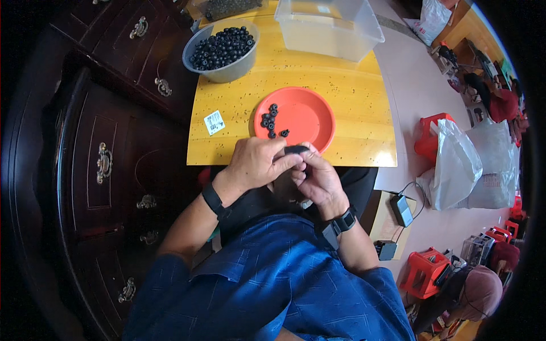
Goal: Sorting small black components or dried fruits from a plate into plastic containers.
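Observation:
My left hand point(257, 163) and my right hand point(319, 179) meet just past the near edge of the yellow table point(358, 122). Between their fingertips is a small black rounded part point(296, 149), pinched from both sides; the fingers cover much of it. Right beyond them lies a shallow red plastic dish point(310, 116), with several small black ring-shaped parts point(271, 119) along its left side. A grey bowl point(230, 74) heaped with many similar black parts point(222, 48) stands farther off to the left.
A clear plastic bin point(341, 42) stands at the table's far right. A white printed label point(214, 122) lies left of the dish, and dark crumbs dot the tabletop. Dark wooden drawers point(108, 165) flank the left. Rightward are red stools point(425, 273), plastic bags point(455, 165) and other people.

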### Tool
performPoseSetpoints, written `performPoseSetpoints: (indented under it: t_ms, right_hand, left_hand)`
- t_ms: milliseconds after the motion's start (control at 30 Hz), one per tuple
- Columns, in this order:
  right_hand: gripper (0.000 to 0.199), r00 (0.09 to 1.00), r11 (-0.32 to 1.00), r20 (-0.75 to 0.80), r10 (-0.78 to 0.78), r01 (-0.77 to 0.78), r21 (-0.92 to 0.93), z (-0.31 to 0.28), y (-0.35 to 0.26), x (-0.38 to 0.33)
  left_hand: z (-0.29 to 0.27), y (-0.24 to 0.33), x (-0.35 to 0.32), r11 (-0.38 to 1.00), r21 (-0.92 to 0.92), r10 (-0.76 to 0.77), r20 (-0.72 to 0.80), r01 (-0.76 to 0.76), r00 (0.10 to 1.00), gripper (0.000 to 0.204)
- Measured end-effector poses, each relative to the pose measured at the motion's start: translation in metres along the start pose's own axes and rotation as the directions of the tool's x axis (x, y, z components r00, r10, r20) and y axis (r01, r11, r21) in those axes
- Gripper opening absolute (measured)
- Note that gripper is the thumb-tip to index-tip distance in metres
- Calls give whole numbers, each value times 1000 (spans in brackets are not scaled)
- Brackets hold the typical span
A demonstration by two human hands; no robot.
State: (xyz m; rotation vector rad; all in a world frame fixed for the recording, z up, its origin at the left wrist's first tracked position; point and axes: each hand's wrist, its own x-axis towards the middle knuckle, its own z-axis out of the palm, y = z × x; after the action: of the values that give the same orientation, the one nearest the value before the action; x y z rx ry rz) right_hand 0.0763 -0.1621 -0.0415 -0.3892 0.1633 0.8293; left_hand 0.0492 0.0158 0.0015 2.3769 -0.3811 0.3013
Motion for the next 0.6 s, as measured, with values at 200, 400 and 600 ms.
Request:
performPoseSetpoints:
  t_ms: [200,400,600]
  right_hand:
    - [8,999,997,33,-10,12,-70,2,-5,10]
    - [12,996,1000,-85,13,-15,-24,2,-3,3]
    - [23,992,975,-92,81,-60,213,-1,-6,-2]
  left_hand:
    - [-8,10,8,984,-171,-69,-86,54,994,26]
    - [-22,-1,15,989,-62,-127,65,131,990,23]
    - [-73,-61,66,966,88,-204,-313,243,927,32]
